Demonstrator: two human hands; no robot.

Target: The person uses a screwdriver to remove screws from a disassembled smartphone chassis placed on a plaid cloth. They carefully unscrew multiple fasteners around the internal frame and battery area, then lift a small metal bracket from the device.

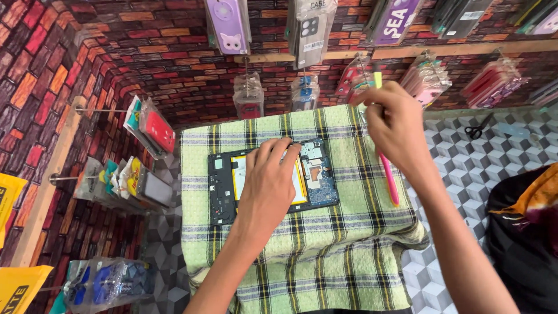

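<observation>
An opened tablet (317, 174) lies back-off on a green plaid cloth (302, 256), showing a yellow-edged battery and a blue circuit board. My left hand (268, 186) rests flat on the tablet's middle, fingers spread over the battery. My right hand (395, 122) is raised above the cloth's far right corner, fingers pinched on a thin yellow-green tool (378, 78) that sticks up. A pink tool (389, 180) lies on the cloth just right of the tablet, partly under my right forearm.
Phone cases in clear packets (308, 29) hang on pegs along the brick-pattern wall behind and to the left. Black scissors (478, 129) lie on the cube-pattern surface at right. A dark bag with orange fabric (523, 232) sits at the right edge.
</observation>
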